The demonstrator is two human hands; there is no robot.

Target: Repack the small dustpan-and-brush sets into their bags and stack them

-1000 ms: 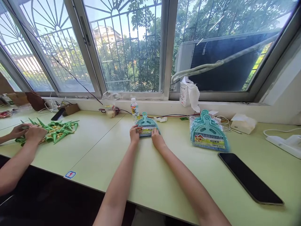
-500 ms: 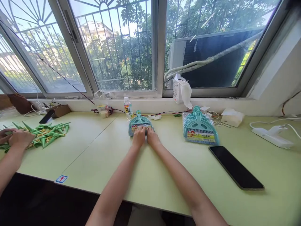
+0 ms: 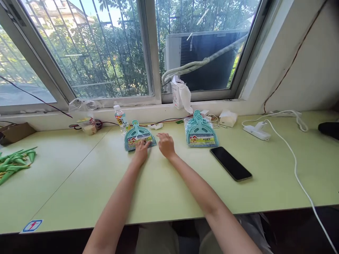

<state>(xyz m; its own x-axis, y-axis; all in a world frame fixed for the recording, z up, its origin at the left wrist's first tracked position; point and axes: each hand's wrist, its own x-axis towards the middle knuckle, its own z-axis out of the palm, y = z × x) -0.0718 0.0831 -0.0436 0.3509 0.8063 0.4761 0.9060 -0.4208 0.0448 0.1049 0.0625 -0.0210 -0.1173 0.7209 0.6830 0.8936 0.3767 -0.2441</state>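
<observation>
A teal dustpan-and-brush set [image 3: 134,135] in clear wrapping, with a colourful label, lies on the table in front of me. My left hand [image 3: 141,151] rests on its lower edge, fingers laid over the label and not wrapped round it. Just right of that set, my right hand [image 3: 166,145] hovers near the tabletop. Its fingers are loosely bent and apart, with nothing seen in them. Farther right is a stack of several similar wrapped dustpan-and-brush sets [image 3: 201,135].
A black phone [image 3: 231,164] lies right of my right forearm. Behind the sets stand a drink bottle [image 3: 121,118] and a tissue pack [image 3: 180,93]. A white power strip [image 3: 256,131] with a cable is at the right. Green cone-shaped pieces [image 3: 16,160] lie far left.
My right hand has come off the nearer dustpan set and moved right, while my left hand stays on it. The view has turned right, so the other person's hands are out of sight.
</observation>
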